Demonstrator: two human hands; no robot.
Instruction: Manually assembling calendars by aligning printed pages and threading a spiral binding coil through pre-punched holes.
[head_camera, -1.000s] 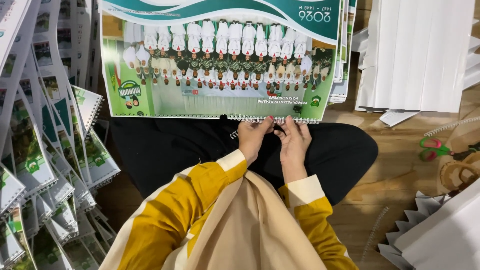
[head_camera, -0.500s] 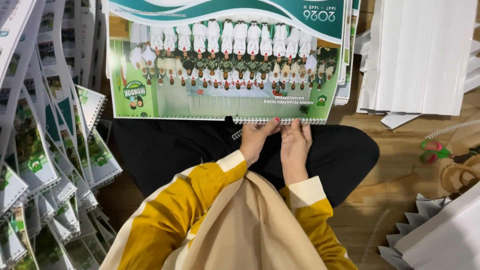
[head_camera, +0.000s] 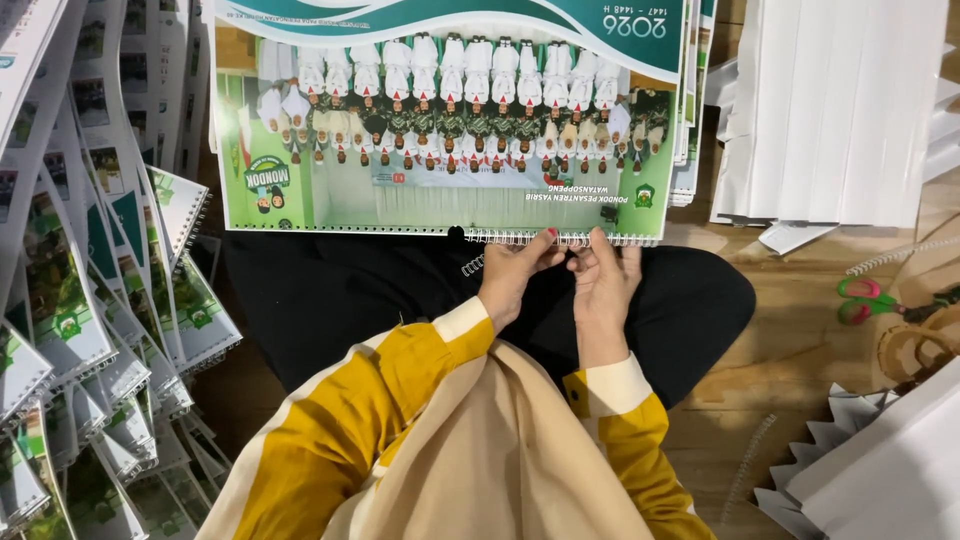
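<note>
White wire coil (head_camera: 560, 238) along the near edge of a big printed calendar (head_camera: 450, 120), with two hands working on it.

The calendar lies on the person's black lap (a green and white sheet with a group photo on it), and the coil runs along the edge closest to the body. The left hand (head_camera: 512, 275) has its fingers (head_camera: 545, 243) pinched shut on the coil, and the right hand (head_camera: 605, 285) pinches the coil just beside it. The two hands touch each other. Many more calendars (head_camera: 90, 300) lie spread out like a fan on the left. A stack of white paper (head_camera: 830, 110) sits on the right, and scissors (head_camera: 870, 298) with red and green handles lie on the wooden floor (head_camera: 790, 340) nearby.
</note>
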